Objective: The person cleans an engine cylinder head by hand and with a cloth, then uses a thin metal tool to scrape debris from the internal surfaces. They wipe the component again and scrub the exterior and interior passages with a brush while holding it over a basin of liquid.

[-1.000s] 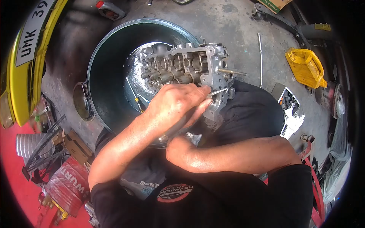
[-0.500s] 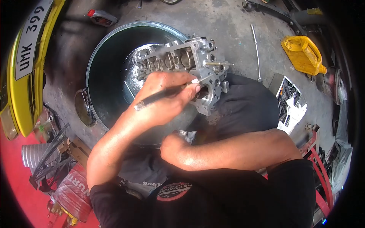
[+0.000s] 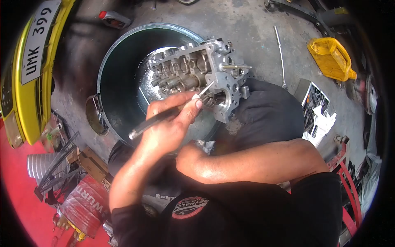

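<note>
A bare metal cylinder head [image 3: 185, 68] lies tilted over a large dark green tub [image 3: 108, 53], its near end beside my dark-trousered leg [image 3: 267, 111]. My left hand [image 3: 170, 119] is closed round a slim tool [image 3: 154, 122] with a dark handle. The tool's thin, pale tip reaches the end face of the cylinder head, beside a large round opening. Below it, my right hand [image 3: 191, 160] is closed near my lap, with a crumpled whitish rag [image 3: 205, 145] showing past its fingers. How the fingers grip the rag is hidden.
A long metal bar [image 3: 280, 57] and a yellow jug [image 3: 331, 59] lie on the concrete floor to the right. Nearby stands a box of tools [image 3: 316, 101] with white cloth. A yellow car bumper [image 3: 45, 78] is at left, above boxes and a red Würth bag [image 3: 84, 201].
My left hand has drawn back down and left from the cylinder head, uncovering more of it and the tool's tip. The right hand keeps its place.
</note>
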`<act>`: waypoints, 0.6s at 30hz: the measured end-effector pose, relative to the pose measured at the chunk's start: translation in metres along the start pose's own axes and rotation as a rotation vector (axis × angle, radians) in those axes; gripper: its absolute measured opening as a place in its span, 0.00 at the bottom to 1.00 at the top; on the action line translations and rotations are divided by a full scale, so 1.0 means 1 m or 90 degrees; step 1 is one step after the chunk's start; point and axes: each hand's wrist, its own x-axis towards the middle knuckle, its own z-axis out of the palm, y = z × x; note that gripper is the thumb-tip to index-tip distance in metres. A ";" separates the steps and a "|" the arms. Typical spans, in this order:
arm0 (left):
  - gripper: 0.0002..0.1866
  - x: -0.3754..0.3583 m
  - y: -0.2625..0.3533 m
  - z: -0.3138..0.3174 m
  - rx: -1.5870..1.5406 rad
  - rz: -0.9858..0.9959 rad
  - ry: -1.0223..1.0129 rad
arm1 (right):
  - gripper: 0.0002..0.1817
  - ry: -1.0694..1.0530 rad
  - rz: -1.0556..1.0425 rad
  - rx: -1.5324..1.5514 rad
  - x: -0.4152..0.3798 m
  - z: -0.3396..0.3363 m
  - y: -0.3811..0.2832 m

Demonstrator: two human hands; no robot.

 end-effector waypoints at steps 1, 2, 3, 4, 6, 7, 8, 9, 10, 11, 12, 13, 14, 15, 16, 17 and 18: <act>0.14 -0.004 -0.004 0.003 -0.046 -0.012 0.020 | 0.14 0.001 -0.003 -0.003 0.003 0.000 -0.001; 0.14 -0.007 -0.008 0.007 -0.072 -0.025 0.036 | 0.14 0.000 -0.007 -0.004 0.006 0.003 -0.004; 0.14 -0.007 -0.013 0.012 -0.101 -0.033 0.053 | 0.14 -0.003 -0.006 -0.007 0.009 0.007 -0.004; 0.14 -0.007 -0.016 0.016 -0.130 -0.039 0.067 | 0.15 0.010 -0.004 -0.046 0.019 0.017 -0.005; 0.15 -0.009 -0.018 0.024 -0.159 -0.062 0.077 | 0.16 0.037 0.000 -0.115 0.036 0.036 -0.015; 0.16 -0.008 -0.018 0.026 -0.171 -0.070 0.076 | 0.16 0.037 -0.017 -0.083 0.040 0.038 -0.020; 0.17 -0.011 -0.015 0.025 -0.111 -0.125 0.125 | 0.17 0.039 -0.006 -0.076 0.040 0.040 -0.020; 0.17 -0.010 -0.044 0.024 -0.066 -0.039 0.209 | 0.17 0.034 0.014 -0.121 0.050 0.039 -0.024; 0.16 -0.013 -0.054 0.027 -0.185 0.000 0.259 | 0.17 0.001 0.048 -0.202 0.062 0.042 -0.027; 0.17 -0.011 -0.070 0.026 -0.200 0.069 0.328 | 0.18 -0.057 0.070 -0.317 0.074 0.045 -0.027; 0.19 -0.014 -0.079 0.019 -0.208 0.095 0.363 | 0.18 -0.112 0.065 -0.408 0.087 0.042 -0.025; 0.21 -0.016 -0.091 0.020 -0.215 0.129 0.460 | 0.19 -0.132 0.058 -0.438 0.102 0.037 -0.024; 0.21 -0.015 -0.110 0.022 -0.154 0.152 0.591 | 0.19 -0.106 0.065 -0.404 0.105 0.023 -0.015; 0.21 -0.011 -0.135 0.016 -0.150 0.172 0.630 | 0.19 -0.053 0.074 -0.341 0.101 0.010 -0.005; 0.22 -0.008 -0.144 0.017 -0.120 0.097 0.684 | 0.19 -0.002 0.079 -0.291 0.101 -0.003 0.002; 0.23 -0.010 -0.169 0.027 0.069 -0.068 0.706 | 0.19 0.038 0.082 -0.257 0.099 -0.012 0.005; 0.23 -0.012 -0.190 0.031 0.159 -0.143 0.694 | 0.19 0.076 0.081 -0.230 0.094 -0.022 0.009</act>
